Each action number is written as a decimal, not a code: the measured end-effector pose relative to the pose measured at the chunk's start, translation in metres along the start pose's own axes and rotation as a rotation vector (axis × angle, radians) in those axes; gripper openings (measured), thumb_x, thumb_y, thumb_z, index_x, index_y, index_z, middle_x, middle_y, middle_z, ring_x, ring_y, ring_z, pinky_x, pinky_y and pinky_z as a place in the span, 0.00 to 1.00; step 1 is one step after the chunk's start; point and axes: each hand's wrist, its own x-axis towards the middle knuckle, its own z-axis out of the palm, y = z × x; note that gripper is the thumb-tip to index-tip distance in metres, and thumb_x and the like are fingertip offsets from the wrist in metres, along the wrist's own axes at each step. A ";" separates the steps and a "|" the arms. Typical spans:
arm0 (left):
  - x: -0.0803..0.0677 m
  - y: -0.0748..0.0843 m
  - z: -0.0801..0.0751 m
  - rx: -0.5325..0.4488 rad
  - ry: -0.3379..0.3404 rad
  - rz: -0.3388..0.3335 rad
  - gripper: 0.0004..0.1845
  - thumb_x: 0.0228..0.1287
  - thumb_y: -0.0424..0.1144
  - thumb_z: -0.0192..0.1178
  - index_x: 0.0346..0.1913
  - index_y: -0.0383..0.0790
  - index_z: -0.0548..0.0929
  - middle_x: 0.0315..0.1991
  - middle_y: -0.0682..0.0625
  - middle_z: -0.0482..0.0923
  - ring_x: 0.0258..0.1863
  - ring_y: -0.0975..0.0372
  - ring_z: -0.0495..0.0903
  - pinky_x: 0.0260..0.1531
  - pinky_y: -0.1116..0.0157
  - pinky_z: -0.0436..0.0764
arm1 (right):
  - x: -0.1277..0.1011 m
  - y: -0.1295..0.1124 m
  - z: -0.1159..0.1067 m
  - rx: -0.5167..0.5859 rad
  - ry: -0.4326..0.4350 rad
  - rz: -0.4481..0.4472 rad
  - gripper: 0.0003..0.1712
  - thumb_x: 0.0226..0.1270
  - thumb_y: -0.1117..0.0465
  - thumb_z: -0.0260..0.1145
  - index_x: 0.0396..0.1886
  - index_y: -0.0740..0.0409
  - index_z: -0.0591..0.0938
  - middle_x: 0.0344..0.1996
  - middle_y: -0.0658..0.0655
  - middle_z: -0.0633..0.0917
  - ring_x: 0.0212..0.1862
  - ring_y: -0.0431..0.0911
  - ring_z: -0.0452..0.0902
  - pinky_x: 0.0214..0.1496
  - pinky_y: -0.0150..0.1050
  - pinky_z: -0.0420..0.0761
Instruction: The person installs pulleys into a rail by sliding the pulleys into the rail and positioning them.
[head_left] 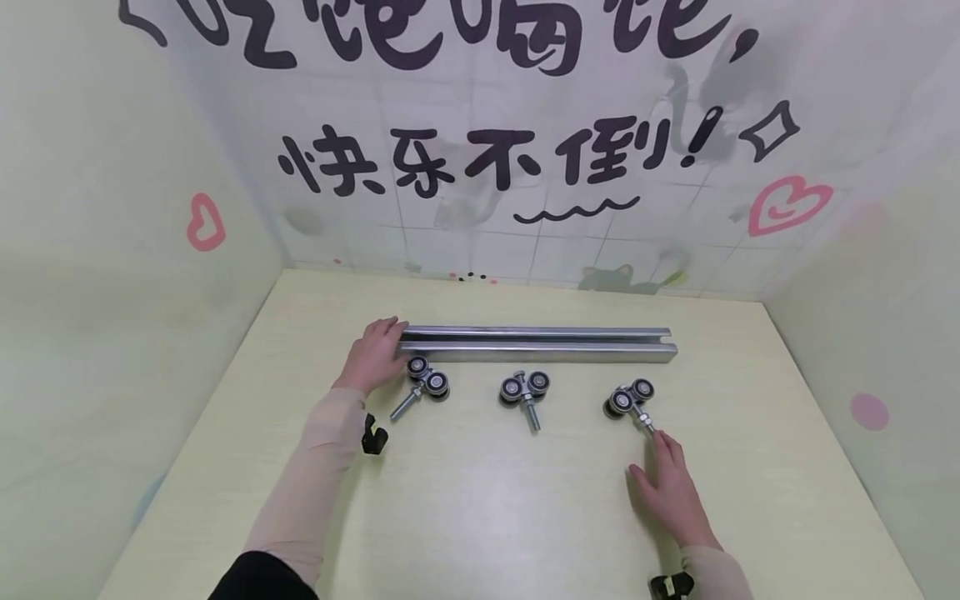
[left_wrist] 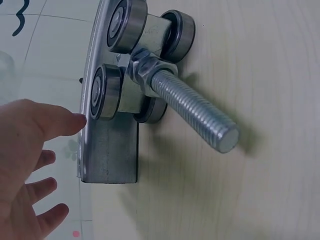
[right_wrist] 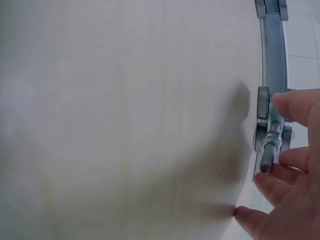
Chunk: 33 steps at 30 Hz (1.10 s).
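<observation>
A long metal C-channel rail (head_left: 540,352) lies crosswise on the table, its slot facing up toward the head camera. My left hand (head_left: 375,358) is at its left end; in the left wrist view the thumb (left_wrist: 65,122) reaches the rail's edge with the other fingers spread. Close by lies a roller trolley (head_left: 427,382) with four bearing wheels and a threaded bolt (left_wrist: 195,112). A second trolley (head_left: 524,388) sits mid-table. My right hand (head_left: 671,487) has its fingers spread, fingertips right at the bolt end of the third trolley (head_left: 630,400).
The pale wooden table (head_left: 480,517) runs back to a printed cloth wall (head_left: 480,242) with dark lettering and hearts. Similar cloth walls stand at left (head_left: 135,333) and right (head_left: 877,350). A small black mount (head_left: 373,435) is on the left wrist, another (head_left: 671,586) on the right.
</observation>
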 end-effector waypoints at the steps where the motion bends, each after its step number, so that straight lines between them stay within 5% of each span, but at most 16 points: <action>1: 0.002 0.001 0.001 0.003 -0.006 0.003 0.31 0.56 0.38 0.59 0.62 0.31 0.64 0.63 0.33 0.59 0.62 0.41 0.57 0.53 0.42 0.67 | 0.000 0.000 -0.001 0.006 0.000 0.001 0.38 0.61 0.61 0.59 0.64 0.77 0.54 0.61 0.73 0.56 0.60 0.68 0.57 0.60 0.61 0.59; 19: 0.023 0.002 0.001 0.026 -0.178 0.022 0.30 0.51 0.32 0.57 0.61 0.29 0.66 0.60 0.34 0.65 0.58 0.43 0.64 0.57 0.47 0.66 | 0.003 0.000 0.000 0.018 0.014 -0.003 0.38 0.60 0.64 0.60 0.62 0.79 0.55 0.60 0.73 0.57 0.61 0.66 0.56 0.62 0.59 0.59; 33: 0.038 0.002 0.000 0.044 -0.212 0.065 0.32 0.47 0.29 0.63 0.60 0.29 0.68 0.56 0.33 0.68 0.54 0.43 0.67 0.57 0.50 0.67 | 0.003 0.001 -0.001 0.026 0.011 -0.003 0.37 0.60 0.65 0.60 0.62 0.79 0.56 0.60 0.73 0.58 0.61 0.67 0.56 0.62 0.60 0.58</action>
